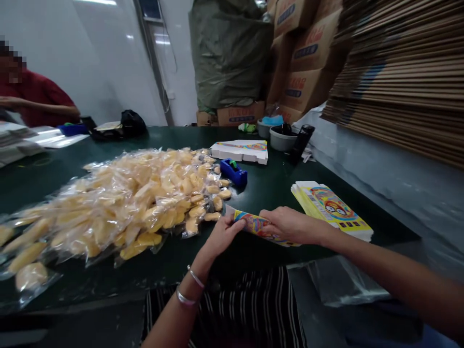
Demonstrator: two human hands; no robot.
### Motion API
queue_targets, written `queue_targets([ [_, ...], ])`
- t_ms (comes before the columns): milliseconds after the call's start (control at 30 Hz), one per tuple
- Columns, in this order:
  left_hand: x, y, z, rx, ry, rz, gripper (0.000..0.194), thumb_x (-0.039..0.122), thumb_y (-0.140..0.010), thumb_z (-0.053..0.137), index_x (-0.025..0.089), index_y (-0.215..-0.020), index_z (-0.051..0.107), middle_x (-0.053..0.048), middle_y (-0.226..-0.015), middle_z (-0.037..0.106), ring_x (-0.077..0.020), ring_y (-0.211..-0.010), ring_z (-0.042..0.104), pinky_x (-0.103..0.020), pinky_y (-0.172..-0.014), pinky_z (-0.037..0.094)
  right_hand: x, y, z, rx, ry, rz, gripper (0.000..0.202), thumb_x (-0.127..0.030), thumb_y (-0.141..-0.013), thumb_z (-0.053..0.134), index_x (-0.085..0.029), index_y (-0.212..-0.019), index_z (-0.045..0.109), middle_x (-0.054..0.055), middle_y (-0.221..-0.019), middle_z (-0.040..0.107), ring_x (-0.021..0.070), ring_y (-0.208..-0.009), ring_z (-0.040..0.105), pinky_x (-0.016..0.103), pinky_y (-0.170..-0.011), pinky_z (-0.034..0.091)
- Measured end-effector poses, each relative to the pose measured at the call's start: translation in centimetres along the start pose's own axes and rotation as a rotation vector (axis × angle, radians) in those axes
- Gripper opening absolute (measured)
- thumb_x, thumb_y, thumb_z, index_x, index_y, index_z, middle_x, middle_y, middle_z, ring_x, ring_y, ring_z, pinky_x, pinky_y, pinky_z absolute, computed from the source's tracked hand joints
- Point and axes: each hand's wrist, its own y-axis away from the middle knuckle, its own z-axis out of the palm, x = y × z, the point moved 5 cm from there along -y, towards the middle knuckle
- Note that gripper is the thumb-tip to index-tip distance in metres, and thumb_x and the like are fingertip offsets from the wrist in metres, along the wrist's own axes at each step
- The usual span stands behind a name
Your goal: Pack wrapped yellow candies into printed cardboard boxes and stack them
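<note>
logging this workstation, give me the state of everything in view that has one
left hand: closed on printed carton
right hand: closed on printed carton
printed carton: held, tilted; whether flat or opened out unclear
yellow pieces: bagged, heaped
yellow carton stack: flat, piled
tape dispenser: set down, loaded with green roll
cardboard sheets: flat, stacked
green sack: bulging

A packing workroom, its dark green worktable [195, 270] spread with bagged goods
Clear-wrapped yellow pieces [145, 193] lie heaped beside a blue tape dispenser [234, 172] and printed card packaging [329, 208], while printed cartons [304, 46] and a tall stack of flattened cardboard [409, 77] rise behind, and a person in red [43, 99] sits across the table.
</note>
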Motion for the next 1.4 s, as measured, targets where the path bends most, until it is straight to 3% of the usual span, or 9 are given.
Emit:
queue_targets([
  [167,0.1,0.3,-0.8,-0.119,0.035,-0.065,0.033,0.045,-0.079,0.066,0.014,-0.082,0.076,-0.003,-0.078,0.076,-0.0210,-0.076,0.067,-0.031,-0.077,0.054,-0.2,-2.6,0.2,-0.257,-0.477,-0.069,0.046,-0.053,-0.090,0.052,-0.015,-0.112,0.064,0.010,-0.105,0.068,0.0228,-0.094,0.062,0.029,-0.073,0.047],
  [333,-0.8,-0.4,-0.7,-0.187,0.078,-0.124,0.030,0.044,-0.077,0.070,0.016,-0.084,0.078,-0.005,-0.086,0.078,-0.0227,-0.079,0.069,-0.034,-0.078,0.056,1.5,-4.7,2.0,-0.482,-0.947,0.129,0.057,-0.037,-0.059,0.082,-0.016,-0.109,0.066,0.006,-0.094,0.073,0.0209,-0.080,0.067,0.029,-0.066,0.052],
  [467,-1.7,-0.5,-1.4,0.070,0.105,-0.101,0.029,0.044,-0.076,0.069,0.016,-0.078,0.073,-0.008,-0.091,0.077,-0.0259,-0.087,0.070,-0.039,-0.083,0.056,2.9,-4.6,2.1,-0.408,-1.014,0.218,0.030,-0.033,-0.059,0.080,-0.017,-0.081,0.068,0.004,-0.077,0.075,0.0218,-0.069,0.070,0.032,-0.067,0.056],
  [633,-1.2,3.5,-2.4,0.463,0.247,-0.065,0.040,0.039,-0.076,0.072,0.021,-0.111,0.061,-0.011,-0.129,0.066,-0.0265,-0.121,0.061,-0.041,-0.101,0.049,2.1,-1.9,3.1,-0.223,-1.464,0.009,0.047,-0.036,-0.068,0.081,-0.012,-0.107,0.067,0.012,-0.104,0.075,0.0254,-0.095,0.071,0.039,-0.090,0.054],
  [800,-0.6,7.3,-0.5,0.383,0.528,-0.178,0.062,0.030,-0.070,0.082,0.021,-0.125,0.053,-0.010,-0.104,0.078,-0.0260,-0.096,0.073,-0.035,-0.079,0.061,-1.3,0.8,8.5,-0.041,-1.729,-0.128,0.051,-0.035,-0.078,0.076,-0.013,-0.122,0.061,0.016,-0.118,0.070,0.0269,-0.106,0.069,0.042,-0.096,0.051],
  [933,-0.1,9.4,-1.4,0.430,0.447,-0.175,0.065,0.026,-0.070,0.083,0.025,-0.128,0.054,-0.005,-0.105,0.078,-0.0233,-0.097,0.074,-0.031,-0.079,0.061,-3.0,2.2,10.3,0.313,-1.720,-0.115,0.077,-0.028,-0.082,0.075,-0.030,-0.146,0.033,0.011,-0.133,0.062,0.0248,-0.110,0.067,0.040,-0.089,0.056],
  [1000,0.2,10.6,-2.0,0.411,0.396,-0.160,0.057,0.025,-0.071,0.082,0.026,-0.123,0.060,-0.004,-0.108,0.078,-0.0230,-0.100,0.073,-0.030,-0.082,0.060,-4.0,2.9,10.6,0.327,-1.656,-0.128,0.077,-0.027,-0.085,0.071,-0.035,-0.148,0.028,0.009,-0.140,0.056,0.0235,-0.112,0.066,0.040,-0.090,0.056],
  [1233,-0.7,15.8,-1.2,0.397,0.258,-0.310,0.030,0.032,-0.075,0.080,0.024,-0.103,0.074,-0.004,-0.101,0.079,-0.0219,-0.093,0.074,-0.025,-0.077,0.060,-5.9,6.7,12.8,0.193,-1.622,-0.044,0.046,-0.032,-0.086,0.069,-0.034,-0.129,0.052,0.005,-0.125,0.064,0.0235,-0.101,0.070,0.038,-0.084,0.059],
  [1400,-1.3,16.9,-0.5,0.429,0.004,-0.337,0.018,0.038,-0.080,0.072,0.020,-0.080,0.076,-0.004,-0.089,0.077,-0.0194,-0.081,0.071,-0.023,-0.070,0.057,-5.0,7.4,13.5,0.496,-1.322,0.117,0.015,-0.037,-0.089,0.064,-0.024,-0.089,0.072,0.006,-0.101,0.070,0.0213,-0.092,0.068,0.028,-0.073,0.056],
])
